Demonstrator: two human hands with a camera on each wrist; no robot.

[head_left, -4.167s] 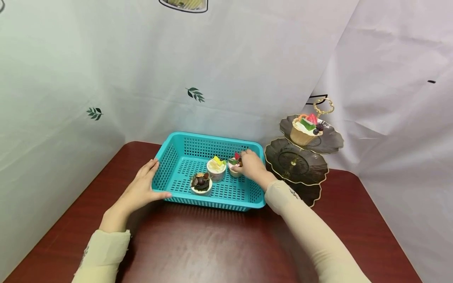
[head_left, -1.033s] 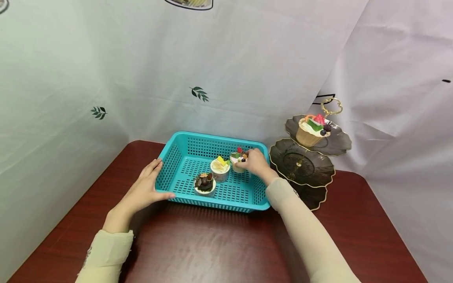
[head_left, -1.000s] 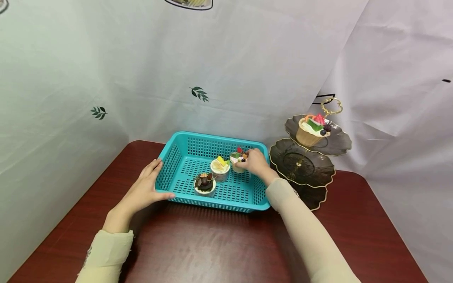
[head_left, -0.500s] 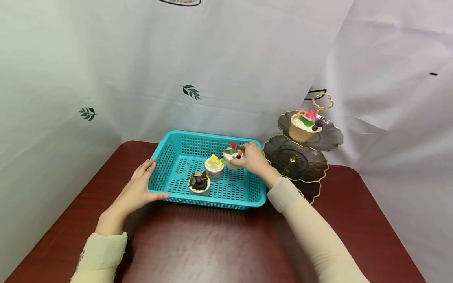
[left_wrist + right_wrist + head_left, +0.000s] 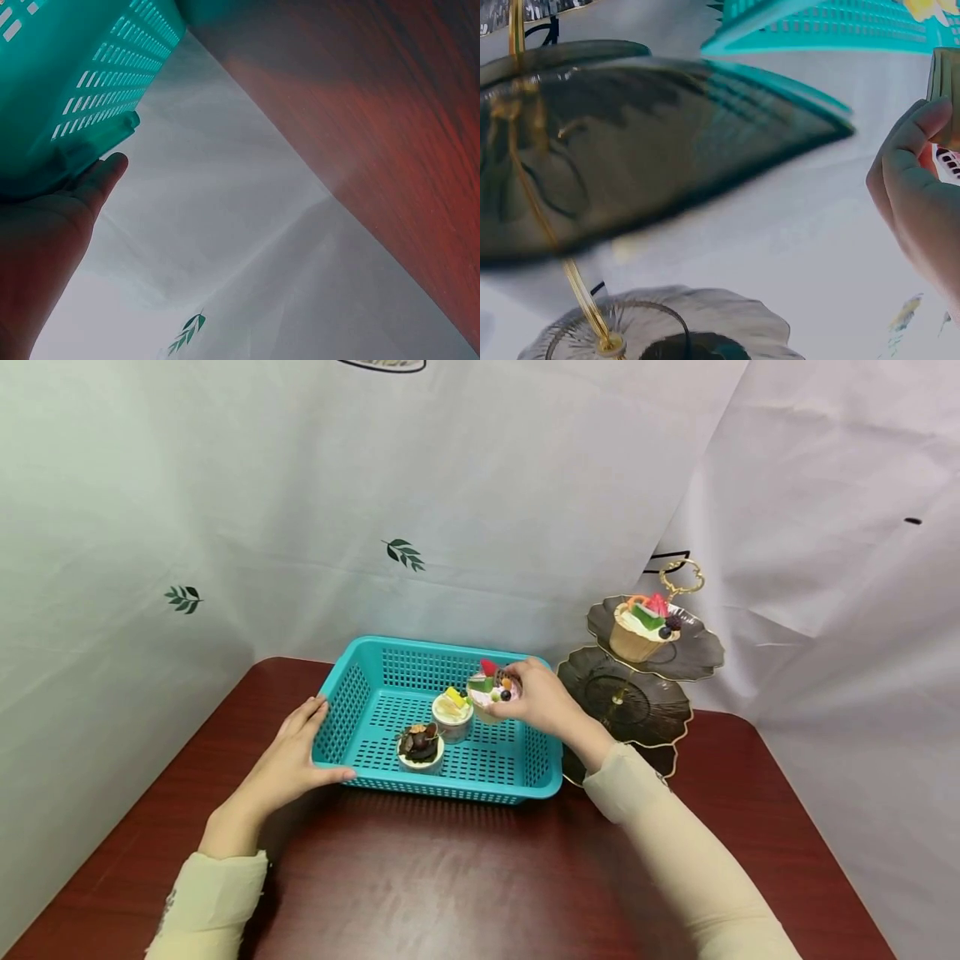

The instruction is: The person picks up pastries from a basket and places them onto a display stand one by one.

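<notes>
My right hand (image 5: 551,702) pinches a fruit-topped cupcake (image 5: 487,692) by its side, thumb in front, over the right part of a turquoise plastic basket (image 5: 450,786). The right wrist view catches only the edge of its pale wrapper (image 5: 948,94) at the fingers. My left hand (image 5: 281,764) rests against the basket's left end, fingers straight along the rim and thumb stretched to the front corner. Inside the basket, a cupcake with yellow topping (image 5: 452,717) and a chocolate-topped cupcake (image 5: 420,748) stand upright, left of the held one.
Right of the basket rises a three-tier dark stand (image 5: 633,697) with gold edges and a gold ring handle (image 5: 682,577). Its top tier bears another fruit cupcake (image 5: 636,642). A white printed cloth (image 5: 480,510) hangs behind the reddish-brown table (image 5: 420,877).
My right hand has gripped the fruit cupcake and raised it somewhat from among the others, tilting it slightly. The left hand has kept its place at the basket while the head view shifted a little.
</notes>
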